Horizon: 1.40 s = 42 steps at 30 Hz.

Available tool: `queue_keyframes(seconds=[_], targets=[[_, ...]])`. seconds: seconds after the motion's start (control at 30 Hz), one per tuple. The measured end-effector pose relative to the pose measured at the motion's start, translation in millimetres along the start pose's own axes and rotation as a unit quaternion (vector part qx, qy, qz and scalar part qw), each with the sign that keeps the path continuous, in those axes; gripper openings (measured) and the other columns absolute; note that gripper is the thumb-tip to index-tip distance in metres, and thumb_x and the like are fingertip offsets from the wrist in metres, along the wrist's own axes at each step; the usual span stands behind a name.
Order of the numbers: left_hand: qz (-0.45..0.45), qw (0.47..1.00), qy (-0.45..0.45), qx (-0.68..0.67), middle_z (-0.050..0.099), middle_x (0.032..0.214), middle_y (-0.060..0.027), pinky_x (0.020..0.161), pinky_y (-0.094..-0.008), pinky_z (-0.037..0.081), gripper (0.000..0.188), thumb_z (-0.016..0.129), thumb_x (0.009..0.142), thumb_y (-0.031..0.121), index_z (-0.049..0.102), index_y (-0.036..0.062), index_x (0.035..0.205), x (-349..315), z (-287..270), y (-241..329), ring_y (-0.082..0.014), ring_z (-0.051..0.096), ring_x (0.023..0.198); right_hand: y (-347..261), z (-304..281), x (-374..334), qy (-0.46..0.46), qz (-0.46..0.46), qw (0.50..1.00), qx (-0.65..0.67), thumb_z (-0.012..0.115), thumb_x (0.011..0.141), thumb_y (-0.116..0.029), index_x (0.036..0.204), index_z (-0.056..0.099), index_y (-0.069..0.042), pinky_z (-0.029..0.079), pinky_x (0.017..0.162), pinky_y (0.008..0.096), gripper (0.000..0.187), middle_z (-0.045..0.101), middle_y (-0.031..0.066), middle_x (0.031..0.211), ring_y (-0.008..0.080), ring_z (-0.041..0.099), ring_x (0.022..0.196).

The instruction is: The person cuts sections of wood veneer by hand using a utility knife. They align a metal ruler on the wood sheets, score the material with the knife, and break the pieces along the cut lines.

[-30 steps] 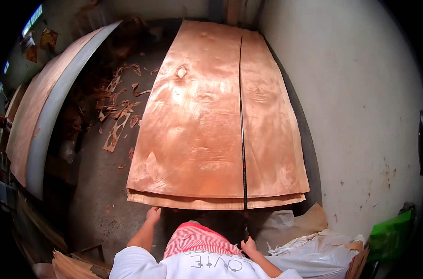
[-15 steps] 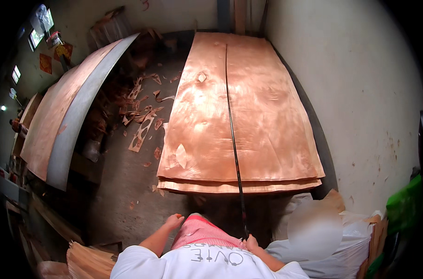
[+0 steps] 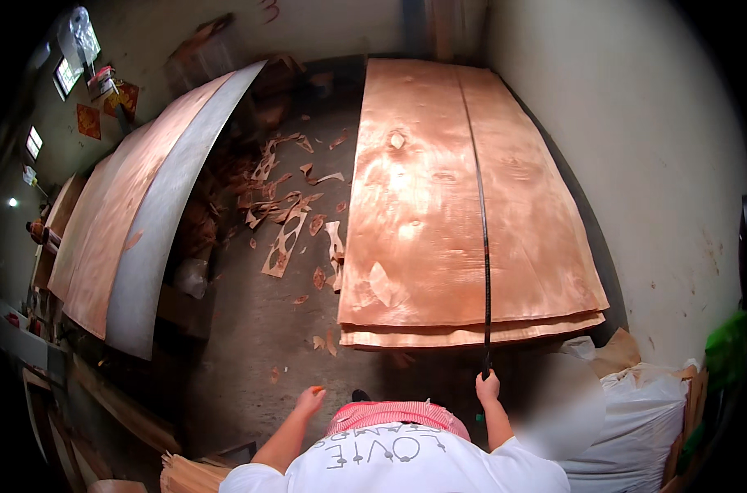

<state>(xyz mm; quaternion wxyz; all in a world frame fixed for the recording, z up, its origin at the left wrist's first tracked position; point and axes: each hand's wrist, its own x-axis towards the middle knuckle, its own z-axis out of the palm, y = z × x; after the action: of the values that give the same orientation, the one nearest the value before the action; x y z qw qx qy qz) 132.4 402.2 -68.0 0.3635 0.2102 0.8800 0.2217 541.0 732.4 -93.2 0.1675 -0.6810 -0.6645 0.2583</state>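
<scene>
A long thin black rod (image 3: 484,246) stretches away over a stack of reddish-brown wood veneer sheets (image 3: 439,271). Its near end sits in my closed right hand (image 3: 488,384), just short of the stack's front edge. I cannot tell whether the rod rests on the top sheet. Pale leaf-shaped patches (image 3: 380,283) show on that sheet. My left hand (image 3: 310,400) is closed at my left side, over the floor and away from the stack. A small orange thing (image 3: 318,389) shows at its fingertips, too small to name.
On the left stands a table with veneer sheets (image 3: 115,222) and a grey board (image 3: 156,197). Veneer scraps (image 3: 283,238) litter the floor between the stacks. A pale wall (image 3: 636,164) runs along the right. White plastic-wrapped bundles (image 3: 636,411) stand at the near right.
My right hand has moved out to the right and forward with the rod, which now lies farther right over the stack. The view has shifted left; my left hand stays closed.
</scene>
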Motion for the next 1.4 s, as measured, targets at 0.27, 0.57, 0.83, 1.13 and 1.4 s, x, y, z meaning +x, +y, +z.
queue_keyframes(seconds=[0.27,0.57,0.83,1.13,1.4], targets=[[-0.143,0.989,0.026,0.002,0.064,0.1,-0.0128,0.083,-0.0356,0.046,0.04,0.058,0.079,0.039,0.063,0.0078,0.104,-3,-115,-148,-0.0267,0.06,0.095,-160,83,-36,-0.282,0.12,0.943,0.131,0.052,0.075,0.002,0.078,0.045,-0.003,0.044,0.037,0.0333,0.009,0.051,0.0084,0.056,0.0183,0.051,0.041],[-0.233,0.957,0.123,-0.124,0.065,0.097,-0.0131,0.081,-0.0347,0.046,0.038,0.06,0.08,0.037,0.064,0.006,0.102,19,-180,-220,-0.0266,0.061,0.092,-280,192,-62,-0.258,0.056,0.96,0.092,0.052,0.077,-0.005,0.079,0.048,-0.003,0.043,0.037,0.0332,0.004,0.051,0.0073,0.052,0.0185,0.053,0.041],[-0.192,0.961,0.147,-0.134,0.064,0.097,-0.0147,0.078,-0.0348,0.047,0.04,0.057,0.081,0.04,0.063,0.008,0.104,84,-276,-238,-0.0281,0.061,0.091,-423,315,-32,-0.129,-0.014,0.962,0.24,0.053,0.076,-0.012,0.081,0.053,-0.002,0.041,0.036,0.0316,0.01,0.05,0.0061,0.051,0.0174,0.052,0.039],[-0.228,0.918,0.235,-0.224,0.064,0.097,-0.0148,0.079,-0.0333,0.048,0.038,0.058,0.082,0.035,0.062,0.0045,0.103,98,-386,-282,-0.0239,0.062,0.09,-682,436,-60,-0.215,-0.161,0.904,0.333,0.057,0.077,-0.01,0.08,0.047,-0.005,0.036,0.038,0.0254,0.012,0.049,0.0017,0.055,0.0107,0.046,0.041],[-0.217,0.847,0.368,-0.316,0.066,0.086,-0.0098,0.07,-0.0311,0.048,0.032,0.056,0.085,0.03,0.062,0.0039,0.102,131,-442,-330,-0.0177,0.062,0.08,-841,521,-105,-0.335,-0.245,0.855,0.312,0.064,0.082,-0.016,0.074,0.047,-0.009,0.034,0.036,0.0232,0.02,0.045,-0.0013,0.05,0.0089,0.042,0.037]])
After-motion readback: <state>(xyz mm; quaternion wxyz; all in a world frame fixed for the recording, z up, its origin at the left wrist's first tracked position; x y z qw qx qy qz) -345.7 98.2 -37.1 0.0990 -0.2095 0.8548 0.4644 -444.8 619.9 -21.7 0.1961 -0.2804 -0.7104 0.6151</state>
